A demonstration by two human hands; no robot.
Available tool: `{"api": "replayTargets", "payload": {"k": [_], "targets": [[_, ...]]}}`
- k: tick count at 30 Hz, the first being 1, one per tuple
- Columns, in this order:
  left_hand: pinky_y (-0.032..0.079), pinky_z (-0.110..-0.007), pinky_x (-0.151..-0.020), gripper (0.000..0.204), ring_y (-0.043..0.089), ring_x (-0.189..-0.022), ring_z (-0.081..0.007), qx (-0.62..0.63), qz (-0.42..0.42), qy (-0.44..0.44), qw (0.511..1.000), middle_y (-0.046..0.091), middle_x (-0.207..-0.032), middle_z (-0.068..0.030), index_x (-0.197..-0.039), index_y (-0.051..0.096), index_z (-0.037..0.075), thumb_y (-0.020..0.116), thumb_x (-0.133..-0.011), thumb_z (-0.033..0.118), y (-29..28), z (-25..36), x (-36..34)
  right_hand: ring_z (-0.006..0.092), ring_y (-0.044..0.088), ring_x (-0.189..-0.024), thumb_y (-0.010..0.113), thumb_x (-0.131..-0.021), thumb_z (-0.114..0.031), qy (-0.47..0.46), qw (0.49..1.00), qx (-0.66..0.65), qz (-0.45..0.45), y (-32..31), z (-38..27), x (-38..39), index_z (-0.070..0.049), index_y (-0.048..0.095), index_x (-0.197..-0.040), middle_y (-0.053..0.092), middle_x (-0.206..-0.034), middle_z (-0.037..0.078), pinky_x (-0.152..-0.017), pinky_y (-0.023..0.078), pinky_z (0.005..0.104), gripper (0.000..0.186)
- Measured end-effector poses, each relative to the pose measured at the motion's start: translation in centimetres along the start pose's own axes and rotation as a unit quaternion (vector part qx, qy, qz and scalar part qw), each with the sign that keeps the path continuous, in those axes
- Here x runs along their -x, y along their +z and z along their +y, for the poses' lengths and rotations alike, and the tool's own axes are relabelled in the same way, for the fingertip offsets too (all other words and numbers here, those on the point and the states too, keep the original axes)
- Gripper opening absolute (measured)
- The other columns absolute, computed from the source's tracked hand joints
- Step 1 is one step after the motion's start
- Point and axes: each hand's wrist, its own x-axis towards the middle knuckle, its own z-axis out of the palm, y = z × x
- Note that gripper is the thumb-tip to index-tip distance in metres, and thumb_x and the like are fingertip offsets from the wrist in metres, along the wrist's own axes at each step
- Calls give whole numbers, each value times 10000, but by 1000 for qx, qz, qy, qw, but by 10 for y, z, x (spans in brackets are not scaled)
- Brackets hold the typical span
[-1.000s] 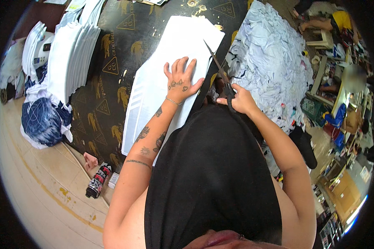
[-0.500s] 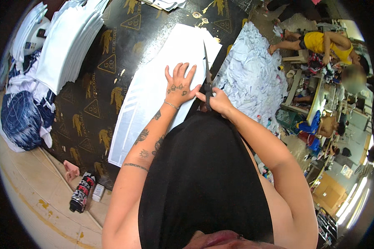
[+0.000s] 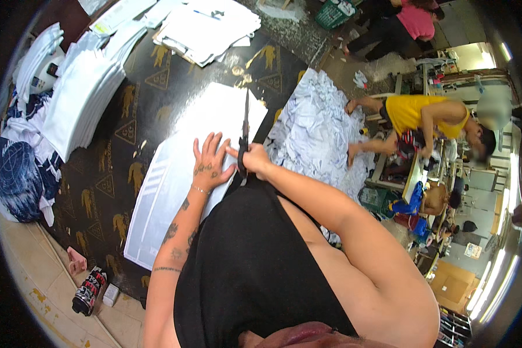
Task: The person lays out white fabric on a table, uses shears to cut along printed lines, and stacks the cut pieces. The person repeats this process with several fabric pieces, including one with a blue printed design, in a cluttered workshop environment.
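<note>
A long stack of white fabric (image 3: pixel 182 156) lies on a black mat with gold figures (image 3: pixel 122 174). My left hand (image 3: pixel 210 162) rests flat on the fabric with fingers spread, holding nothing. My right hand (image 3: pixel 254 159) grips the handles of large dark scissors (image 3: pixel 245 130). Their blades point away from me along the right edge of the fabric. My black top hides the near end of the fabric.
A heap of white offcuts (image 3: pixel 319 130) lies right of the mat. Stacks of white cut pieces (image 3: pixel 84 93) and papers (image 3: pixel 209 26) sit at the far left and top. A can (image 3: pixel 89 290) stands near the lower left. Other people (image 3: pixel 429 119) work at the right.
The view has tilted up and to the right. My right hand with the scissors has stayed at the fabric's right edge, and my left hand remains flat on the fabric.
</note>
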Motion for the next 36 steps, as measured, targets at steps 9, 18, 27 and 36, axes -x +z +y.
{"api": "replayTargets", "payload": {"k": [9, 18, 27, 36], "targets": [[181, -696, -1199, 692, 362, -1514, -333, -89, -76, -27, 993, 453, -1621, -116, -1448, 591, 138, 720, -860, 477, 14, 38, -82, 214, 676, -652, 815, -860, -546, -192, 917, 284, -206, -166, -63, -47, 59, 743, -889, 697, -692, 170, -640, 537, 410, 610], [360, -506, -1173, 511, 507, -1390, -372, 133, 23, -53, 989, 587, -1470, -178, -1418, 584, 26, 633, -933, 179, 42, 39, -100, 314, 747, -876, 944, -701, -542, -266, 822, 412, -289, -282, -152, -119, 48, 714, -1080, 760, -936, 221, -751, 560, 443, 738], [393, -504, -1153, 516, 532, -1322, -427, -244, 244, -766, 542, 608, -1376, -266, -1440, 582, 37, 593, -943, 174, -34, 52, 282, 420, 690, -1088, 883, -771, -396, -432, 723, 524, -126, -217, -168, -219, -53, 655, -1210, 728, -1135, 203, -871, 544, 509, 602], [419, -570, -1106, 434, 507, -1339, -364, -169, 324, -858, 361, 572, -1423, -125, -1308, 671, 156, 696, -952, 403, -19, 80, 308, 368, 626, -1052, 727, -886, -127, -554, 706, 436, -69, -183, -128, -194, -74, 649, -1221, 674, -1084, 141, -900, 519, 472, 348]]}}
